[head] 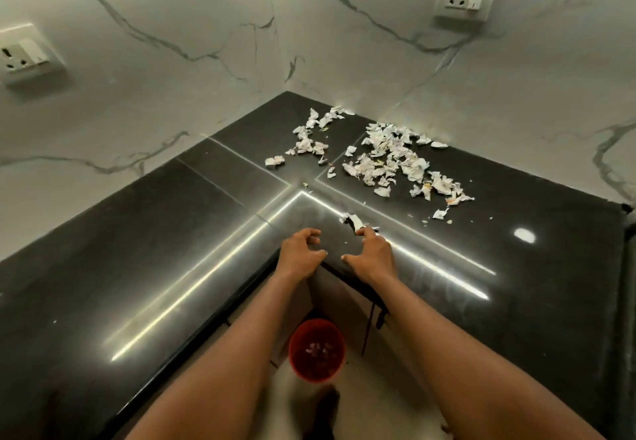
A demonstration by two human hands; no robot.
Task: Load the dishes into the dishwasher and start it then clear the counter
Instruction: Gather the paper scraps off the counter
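Edge of glossy black stone counter [137, 250] at inner corner: left hand [299, 254] loosely curled, empty; right hand [373, 255] touches torn white paper scrap [354, 220], grip unclear. Scrap piles [389, 161] near marble wall [481, 78]; red round bin [296, 365] below.

Your worktop [137, 250] is black, glossy, L-shaped, set into a wall corner. Torn paper scraps lie on it: a big scatter [395, 161] by the right wall, a smaller scatter [309, 140] near the corner, and one loose scrap [352, 220] near the inner edge. On the floor [296, 395] below stands a red bin [316, 350] with scraps inside.
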